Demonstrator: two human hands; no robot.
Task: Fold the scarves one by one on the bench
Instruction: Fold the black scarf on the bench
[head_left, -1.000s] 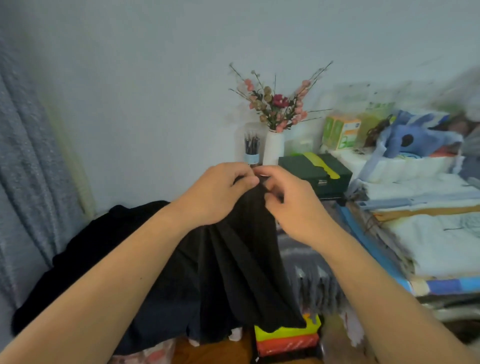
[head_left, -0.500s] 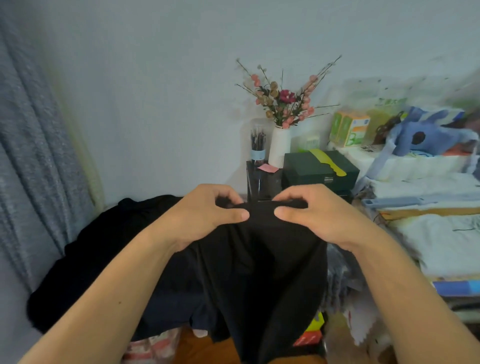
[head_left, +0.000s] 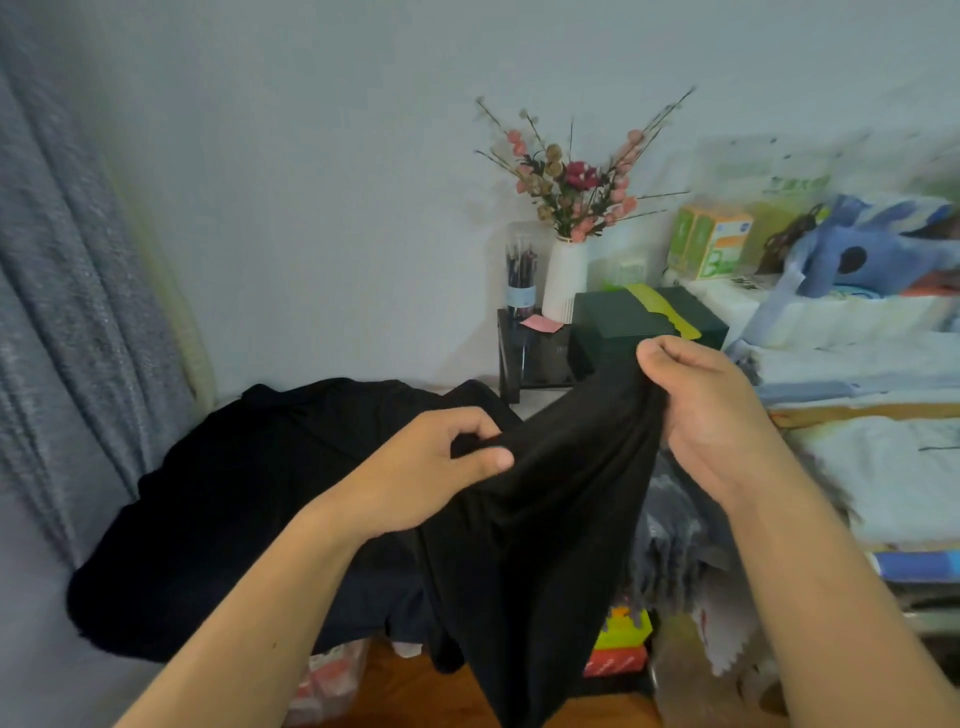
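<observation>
I hold a black scarf (head_left: 540, 525) up in front of me by its top edge. My left hand (head_left: 431, 467) pinches the edge low at the centre, thumb over the cloth. My right hand (head_left: 701, 410) grips the same edge higher and to the right. The cloth slopes up from left to right between my hands and hangs down in folds towards the floor. Behind it a heap of black fabric (head_left: 249, 514) lies spread over the bench, which it hides. A grey fringed scarf (head_left: 675, 530) shows just right of the hanging cloth.
A grey curtain (head_left: 62, 322) hangs at the left. Behind stand a white vase of flowers (head_left: 563, 278), a pen holder (head_left: 521, 278) and a dark green box (head_left: 644, 325). Stacked bedding and a blue plush toy (head_left: 872, 249) fill the right. Colourful boxes (head_left: 621, 644) sit on the wooden floor.
My hands, which met at one point on the scarf's edge, have slid apart along it. The right hand has gone up and right, the left hand has dropped lower.
</observation>
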